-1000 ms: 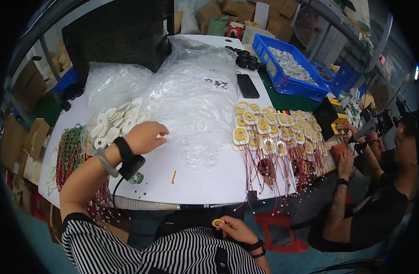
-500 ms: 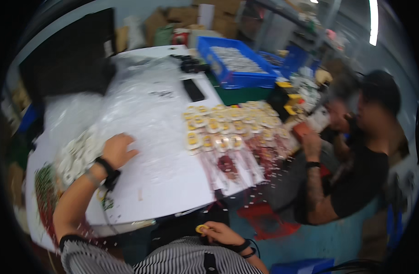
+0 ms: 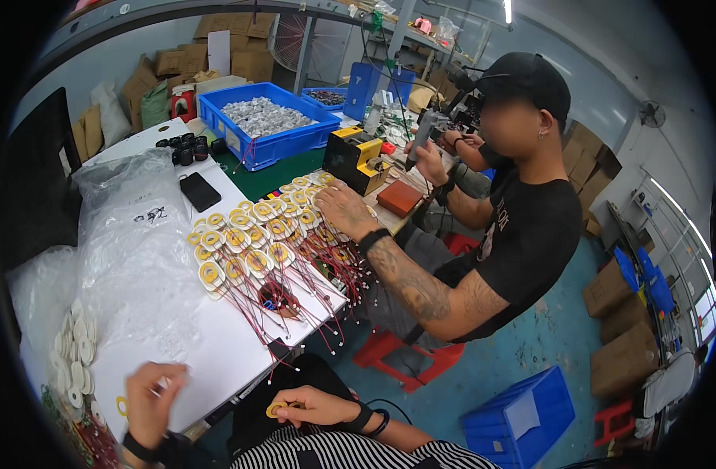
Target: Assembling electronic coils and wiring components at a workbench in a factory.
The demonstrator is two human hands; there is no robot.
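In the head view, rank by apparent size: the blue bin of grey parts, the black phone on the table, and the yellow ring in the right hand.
1. Blue bin
2. Black phone
3. Yellow ring in right hand, though nearest the camera.

Single head-worn fisheye view, looking down and forward over the white table (image 3: 217, 352) from its near edge, close range.

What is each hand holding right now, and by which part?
Right hand pinches a small yellow coil ring by its edge. Left hand rests on the white table, holding nothing visible.
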